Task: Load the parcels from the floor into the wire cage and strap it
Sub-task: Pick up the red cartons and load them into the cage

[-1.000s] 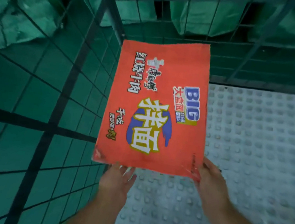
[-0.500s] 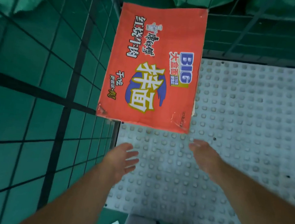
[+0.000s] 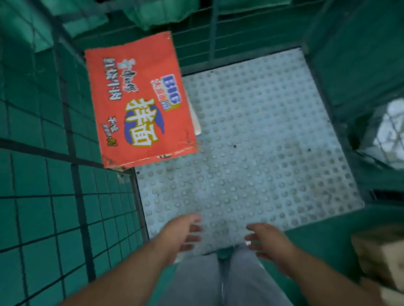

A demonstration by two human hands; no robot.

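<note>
Cage floor (image 3: 261, 139), parcel (image 3: 135, 109) well beyond grips (image 3: 182, 231) (image 3: 271, 241)

Blurred, cropped
Your brown parcel (image 3: 393, 255) blurs at the right edge; small print on the orange box (image 3: 137, 109) is unreadable.

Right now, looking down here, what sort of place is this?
Probably a parcel depot or sorting warehouse. A green wire-mesh cage with a grey studded plastic floor holds an orange printed cardboard box, bulging green sacks sit behind its back bars, and a brown cardboard parcel waits at the right.
</note>
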